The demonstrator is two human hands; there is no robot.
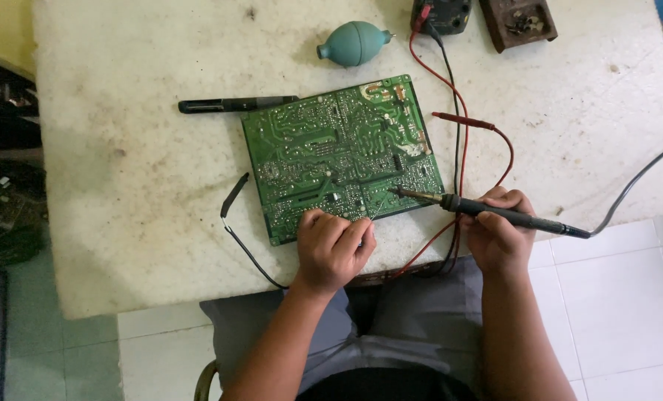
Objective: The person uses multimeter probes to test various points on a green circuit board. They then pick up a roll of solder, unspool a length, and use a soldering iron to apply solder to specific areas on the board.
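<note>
Soldering is under way on the green rectangular circuit board (343,152), which lies solder side up on the stained white worktop (123,148), its near edge under the left hand (331,249). That hand's fingers (346,234) are curled together, seemingly pinching a thin wire of solder that runs toward the joint; it is too fine to be sure. The right hand (498,230) has its fingers wrapped around the black-handled soldering iron (487,209), whose tip rests on the board just beyond the left fingers. Any next touch would call for a steady tip on one small pad. The joint itself is too small to make out, and the black meter (441,15) is cut off at the far edge.
</note>
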